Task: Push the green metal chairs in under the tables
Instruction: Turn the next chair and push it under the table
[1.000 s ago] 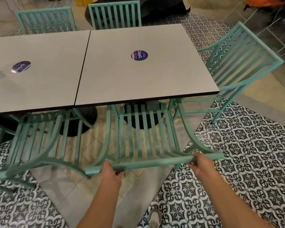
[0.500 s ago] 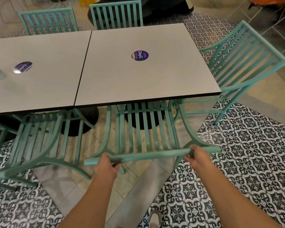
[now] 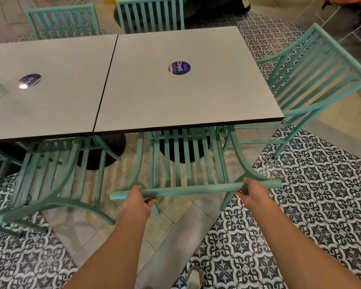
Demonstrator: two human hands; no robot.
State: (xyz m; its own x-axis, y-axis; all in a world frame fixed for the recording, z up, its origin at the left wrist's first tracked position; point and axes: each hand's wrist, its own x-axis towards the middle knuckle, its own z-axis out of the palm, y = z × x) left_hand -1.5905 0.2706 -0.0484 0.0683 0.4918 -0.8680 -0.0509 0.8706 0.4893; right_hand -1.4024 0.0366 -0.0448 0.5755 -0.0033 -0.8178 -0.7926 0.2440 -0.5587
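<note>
Head: table (image 3: 196, 97); round sticker (image 3: 179, 68) reads "ClayGo"

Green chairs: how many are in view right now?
5 clearly: the held chair, one to its left, one at the table's right end, two on the far side. Slivers at the left edge may be more.
</note>
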